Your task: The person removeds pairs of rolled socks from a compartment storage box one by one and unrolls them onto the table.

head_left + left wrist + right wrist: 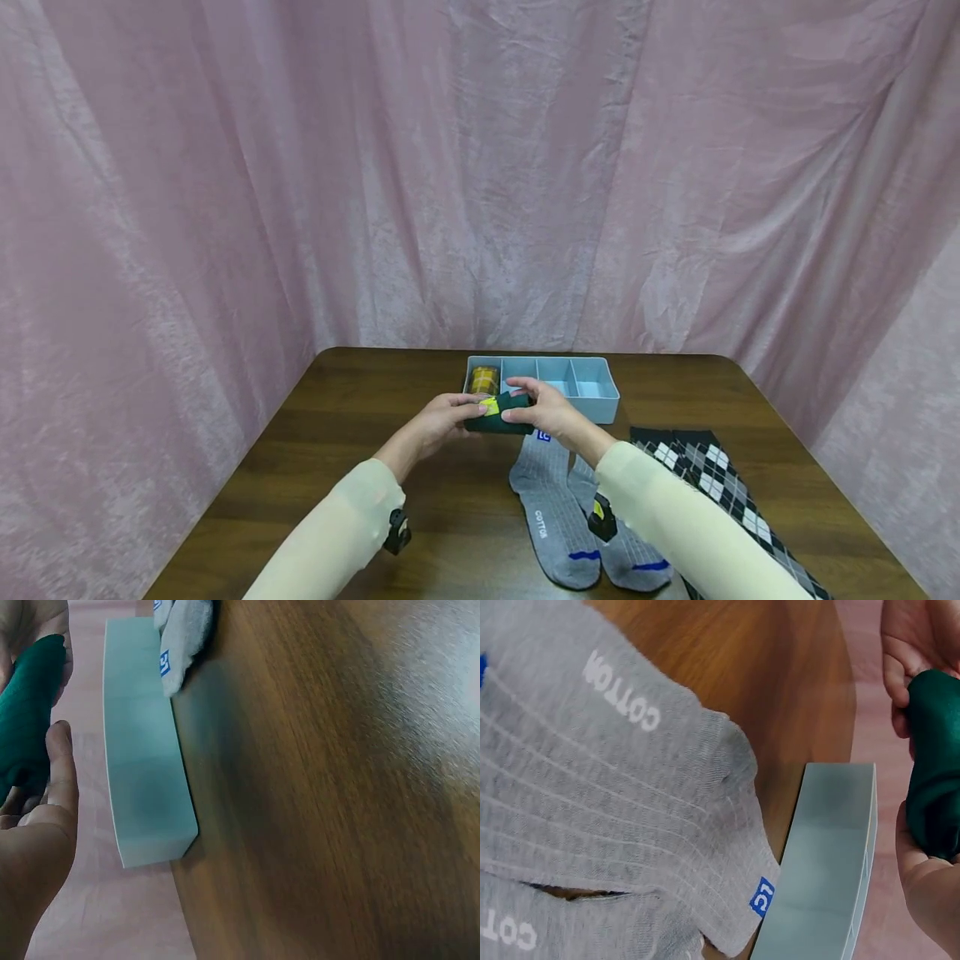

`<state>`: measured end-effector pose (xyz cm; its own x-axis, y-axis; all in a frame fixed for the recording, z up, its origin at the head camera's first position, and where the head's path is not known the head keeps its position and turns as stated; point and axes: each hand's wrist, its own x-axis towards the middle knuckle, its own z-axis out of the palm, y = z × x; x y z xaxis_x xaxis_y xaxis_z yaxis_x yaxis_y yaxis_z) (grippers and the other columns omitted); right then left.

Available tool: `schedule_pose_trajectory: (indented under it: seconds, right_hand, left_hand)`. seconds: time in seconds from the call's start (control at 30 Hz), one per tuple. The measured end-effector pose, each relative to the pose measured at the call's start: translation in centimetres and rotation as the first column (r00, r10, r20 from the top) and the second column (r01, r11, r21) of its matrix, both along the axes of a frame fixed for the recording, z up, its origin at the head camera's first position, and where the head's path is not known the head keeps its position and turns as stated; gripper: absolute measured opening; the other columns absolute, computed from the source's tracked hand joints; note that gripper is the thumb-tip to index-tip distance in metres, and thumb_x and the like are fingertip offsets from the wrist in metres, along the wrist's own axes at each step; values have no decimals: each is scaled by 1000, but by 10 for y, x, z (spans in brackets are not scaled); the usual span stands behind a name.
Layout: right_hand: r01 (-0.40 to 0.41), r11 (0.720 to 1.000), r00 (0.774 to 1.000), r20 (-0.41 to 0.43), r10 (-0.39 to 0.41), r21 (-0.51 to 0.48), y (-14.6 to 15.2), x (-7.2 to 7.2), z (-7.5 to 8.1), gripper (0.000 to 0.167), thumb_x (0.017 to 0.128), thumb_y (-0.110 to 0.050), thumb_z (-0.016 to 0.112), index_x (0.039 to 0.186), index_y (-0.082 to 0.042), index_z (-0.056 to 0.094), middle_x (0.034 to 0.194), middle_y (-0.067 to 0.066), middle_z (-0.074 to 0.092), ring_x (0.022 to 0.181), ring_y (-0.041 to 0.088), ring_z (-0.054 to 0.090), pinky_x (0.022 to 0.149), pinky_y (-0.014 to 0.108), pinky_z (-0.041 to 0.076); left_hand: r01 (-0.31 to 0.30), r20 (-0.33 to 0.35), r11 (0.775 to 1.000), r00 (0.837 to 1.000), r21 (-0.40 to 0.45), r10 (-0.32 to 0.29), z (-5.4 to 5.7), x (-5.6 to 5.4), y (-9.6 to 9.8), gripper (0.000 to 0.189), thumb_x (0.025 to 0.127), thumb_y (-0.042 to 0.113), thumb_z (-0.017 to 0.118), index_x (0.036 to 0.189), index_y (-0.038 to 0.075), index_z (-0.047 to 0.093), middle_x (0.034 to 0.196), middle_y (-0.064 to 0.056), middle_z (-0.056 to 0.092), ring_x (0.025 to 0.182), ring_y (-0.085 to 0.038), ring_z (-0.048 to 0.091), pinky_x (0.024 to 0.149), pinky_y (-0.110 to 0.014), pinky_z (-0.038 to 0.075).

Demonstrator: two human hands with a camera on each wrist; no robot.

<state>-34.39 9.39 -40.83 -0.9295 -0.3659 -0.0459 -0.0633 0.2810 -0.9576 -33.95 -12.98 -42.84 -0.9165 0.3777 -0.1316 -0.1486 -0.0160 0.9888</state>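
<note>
Both hands grip a dark green rolled sock [498, 422] with a yellow patch, held up just in front of a light blue divided box [597, 410]. My left hand [444, 419] holds its left end, and my right hand [551, 412] holds its right end with thumb and fingers. The roll [34, 705] shows its coiled end close to the left palm in the left wrist view. A yellow checked rolled sock [484, 381] sits in the box's leftmost compartment. The other compartments that show hold nothing visible; the hands partly hide the box front.
A pair of grey socks [555, 508] marked COTTON lies flat before the box, partly under the right forearm. Right of them lie black and white argyle socks [720, 475], partly covered by the sleeve. The brown wooden table [375, 375] ends at a pink curtain [480, 208].
</note>
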Motion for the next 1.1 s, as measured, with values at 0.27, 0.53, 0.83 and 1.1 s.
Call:
schedule_pose_trajectory:
  seconds: [0.27, 0.53, 0.83, 1.1]
  right_hand:
    - [-47, 981, 995, -81, 63, 186, 0, 6, -1, 62, 88, -32, 77, 140, -7, 56, 120, 10, 65, 99, 20, 62, 86, 41, 52]
    - [-90, 959, 981, -145, 132, 268, -3, 12, -4, 51, 88, -36, 76, 131, -10, 64, 111, 3, 68, 92, 16, 62, 81, 37, 52]
    - [-156, 928, 960, -168, 223, 339, -12, 20, -9, 37, 89, -32, 75, 120, -12, 71, 102, -3, 70, 86, 12, 61, 76, 33, 51]
    - [-195, 914, 949, -169, 268, 356, -18, 29, -16, 30, 87, -30, 78, 112, -14, 74, 97, -5, 70, 83, 12, 60, 72, 32, 52]
  left_hand:
    - [-25, -71, 991, 997, -135, 15, 1, 7, -12, 41, 93, 18, 71, 129, -1, 64, 117, -10, 64, 86, -15, 65, 84, -36, 51]
    - [-33, -83, 981, 996, -193, 17, -2, 19, -19, 40, 92, 20, 73, 126, 2, 66, 112, -8, 66, 89, -18, 64, 91, -48, 47]
    - [-24, -91, 955, 996, -297, -3, -4, 36, -31, 42, 88, 19, 76, 126, 3, 67, 113, -11, 63, 95, -22, 58, 86, -40, 49]
    - [45, -145, 921, 983, -387, -109, -9, 47, -42, 42, 86, 16, 77, 125, 3, 67, 111, -8, 65, 96, -22, 58, 85, -37, 52]
